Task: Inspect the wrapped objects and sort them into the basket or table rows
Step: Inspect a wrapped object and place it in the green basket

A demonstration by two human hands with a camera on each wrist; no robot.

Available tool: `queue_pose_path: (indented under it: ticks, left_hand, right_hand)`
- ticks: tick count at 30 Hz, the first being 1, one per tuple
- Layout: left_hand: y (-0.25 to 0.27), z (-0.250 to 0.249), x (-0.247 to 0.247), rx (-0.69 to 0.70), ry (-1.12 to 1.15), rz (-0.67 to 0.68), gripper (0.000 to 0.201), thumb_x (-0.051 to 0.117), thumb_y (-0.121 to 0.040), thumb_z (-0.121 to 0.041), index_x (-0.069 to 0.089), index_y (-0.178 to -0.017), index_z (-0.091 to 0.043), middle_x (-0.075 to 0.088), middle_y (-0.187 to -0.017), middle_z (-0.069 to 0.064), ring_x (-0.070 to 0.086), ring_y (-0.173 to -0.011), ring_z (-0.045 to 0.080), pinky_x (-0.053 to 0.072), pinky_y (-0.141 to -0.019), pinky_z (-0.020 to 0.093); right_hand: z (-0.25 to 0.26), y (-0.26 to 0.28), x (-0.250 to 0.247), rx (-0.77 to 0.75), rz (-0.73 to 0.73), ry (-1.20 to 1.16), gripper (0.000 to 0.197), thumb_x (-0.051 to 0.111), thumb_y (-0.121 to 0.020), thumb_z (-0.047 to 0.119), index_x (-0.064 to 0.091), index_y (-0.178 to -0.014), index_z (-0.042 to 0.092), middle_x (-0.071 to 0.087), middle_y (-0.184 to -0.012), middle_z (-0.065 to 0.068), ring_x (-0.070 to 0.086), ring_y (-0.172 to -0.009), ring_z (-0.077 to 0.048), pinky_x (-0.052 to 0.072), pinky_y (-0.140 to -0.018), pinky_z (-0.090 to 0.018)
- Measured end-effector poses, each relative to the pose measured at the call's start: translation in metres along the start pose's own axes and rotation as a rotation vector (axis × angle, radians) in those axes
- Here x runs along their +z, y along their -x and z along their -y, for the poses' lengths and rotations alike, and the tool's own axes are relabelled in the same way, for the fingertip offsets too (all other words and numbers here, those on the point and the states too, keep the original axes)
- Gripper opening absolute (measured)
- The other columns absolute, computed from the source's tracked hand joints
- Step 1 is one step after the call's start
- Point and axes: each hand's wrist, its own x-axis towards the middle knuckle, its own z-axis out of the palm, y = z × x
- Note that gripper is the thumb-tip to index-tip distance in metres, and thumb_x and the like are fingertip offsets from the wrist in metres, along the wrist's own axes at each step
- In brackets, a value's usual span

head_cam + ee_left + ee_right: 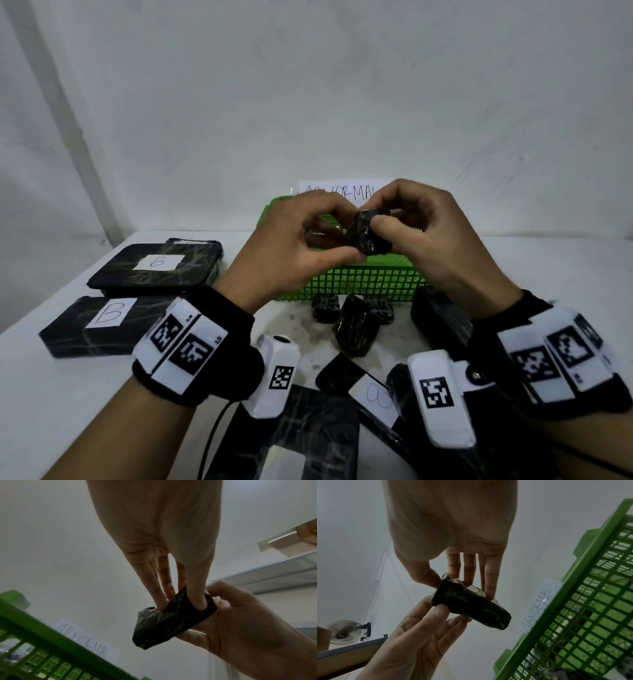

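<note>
A small object wrapped in black film (368,233) is held up over the green mesh basket (363,279). My left hand (308,240) pinches its left end between thumb and fingers. My right hand (411,222) pinches the other end. The left wrist view shows the wrapped object (171,623) gripped by both hands. In the right wrist view the wrapped object (471,604) shows pale patches along its top edge. The basket (573,601) carries a paper label reading ABNORMAL (537,607). Several small wrapped objects (356,325) lie on the table in front of the basket.
Two flat black-wrapped boxes labelled B (157,263) (102,322) lie on the white table (51,394) at the left. More black-wrapped packs (359,387) lie near the front edge, under my wrists. A white wall stands close behind the basket.
</note>
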Motion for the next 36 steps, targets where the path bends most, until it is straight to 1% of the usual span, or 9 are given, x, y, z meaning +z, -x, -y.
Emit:
queue_pose_path:
  ticks: [3, 7, 11, 16, 19, 23, 27, 32, 36]
  left_hand:
    - [0.0, -0.001, 0.001, 0.008, 0.007, 0.023, 0.033, 0.087, -0.07, -0.011, 0.07, -0.098, -0.016, 0.068, -0.093, -0.003, 0.072, -0.085, 0.012, 0.055, -0.076, 0.02]
    - [0.0, -0.006, 0.002, 0.005, 0.004, 0.045, 0.033, 0.084, -0.075, -0.011, 0.069, -0.102, -0.021, 0.067, -0.097, -0.006, 0.072, -0.088, 0.009, 0.057, -0.078, 0.022]
    - [-0.002, -0.009, -0.007, -0.081, 0.087, 0.023, 0.027, 0.08, -0.08, -0.014, 0.069, -0.104, -0.021, 0.07, -0.104, -0.005, 0.072, -0.091, 0.012, 0.06, -0.08, 0.034]
    - [-0.007, -0.009, -0.014, -0.142, 0.278, -0.084, 0.027, 0.072, -0.079, -0.02, 0.068, -0.105, -0.013, 0.071, -0.111, 0.01, 0.072, -0.097, 0.035, 0.057, -0.089, 0.053]
    - [-0.015, -0.006, -0.015, -0.18, 0.382, -0.074, 0.027, 0.071, -0.08, -0.016, 0.067, -0.106, -0.008, 0.07, -0.112, 0.016, 0.072, -0.1, 0.035, 0.058, -0.092, 0.045]
    - [-0.033, 0.001, -0.02, -0.193, 0.442, -0.041, 0.03, 0.075, -0.081, -0.015, 0.068, -0.109, -0.007, 0.071, -0.101, 0.006, 0.073, -0.092, 0.021, 0.058, -0.08, 0.029]
    - [-0.062, 0.02, -0.03, -0.234, 0.383, -0.094, 0.026, 0.07, -0.087, -0.008, 0.068, -0.111, -0.017, 0.073, -0.097, -0.001, 0.071, -0.085, 0.015, 0.056, -0.075, 0.03]
    - [-0.105, 0.048, -0.034, -0.356, 0.353, -0.377, 0.011, 0.058, -0.097, -0.009, 0.066, -0.094, -0.016, 0.068, -0.078, -0.003, 0.06, -0.065, 0.011, 0.048, -0.058, 0.021]
    - [-0.136, 0.068, -0.022, -0.446, 0.307, -0.327, 0.01, 0.06, -0.097, -0.018, 0.065, -0.089, -0.016, 0.067, -0.079, -0.002, 0.058, -0.066, 0.014, 0.047, -0.057, 0.022]
  right_hand:
    - [0.003, 0.0, -0.002, -0.025, -0.03, 0.036, 0.007, 0.064, -0.077, 0.02, 0.067, -0.082, 0.017, 0.071, -0.079, 0.005, 0.072, -0.079, -0.009, 0.053, -0.066, -0.022]
    - [0.007, 0.002, 0.0, -0.097, -0.114, 0.106, 0.004, 0.067, -0.078, 0.018, 0.064, -0.081, 0.02, 0.068, -0.078, 0.008, 0.072, -0.081, -0.01, 0.06, -0.072, -0.032]
    - [0.01, 0.0, -0.009, 0.021, -0.04, -0.036, 0.023, 0.071, -0.086, 0.03, 0.068, -0.108, 0.021, 0.074, -0.099, 0.006, 0.074, -0.098, -0.013, 0.061, -0.088, -0.044]
    - [0.008, 0.001, -0.022, 0.041, 0.126, 0.13, 0.045, 0.078, -0.088, 0.029, 0.062, -0.13, 0.031, 0.069, -0.126, 0.014, 0.064, -0.121, -0.005, 0.054, -0.102, -0.042]
    - [0.003, -0.005, -0.02, 0.014, 0.043, 0.177, 0.044, 0.081, -0.086, 0.022, 0.065, -0.126, 0.032, 0.072, -0.118, 0.013, 0.068, -0.111, -0.005, 0.057, -0.096, -0.043]
    - [0.008, -0.025, -0.023, 0.013, -0.011, 0.223, 0.039, 0.075, -0.076, 0.035, 0.068, -0.115, 0.033, 0.075, -0.103, 0.013, 0.072, -0.096, -0.004, 0.06, -0.089, -0.037]
    - [0.012, -0.062, -0.036, 0.028, -0.03, 0.348, 0.034, 0.077, -0.076, 0.035, 0.067, -0.109, 0.034, 0.072, -0.099, 0.016, 0.071, -0.087, -0.003, 0.061, -0.079, -0.034]
    - [-0.009, -0.115, -0.05, 0.19, 0.072, 0.618, 0.029, 0.077, -0.08, 0.033, 0.067, -0.108, 0.033, 0.069, -0.097, 0.015, 0.068, -0.083, -0.01, 0.049, -0.071, -0.03]
    - [-0.042, -0.14, -0.049, 0.296, 0.211, 0.795, 0.03, 0.079, -0.08, 0.036, 0.067, -0.107, 0.031, 0.073, -0.1, 0.006, 0.064, -0.084, -0.016, 0.043, -0.074, -0.028]
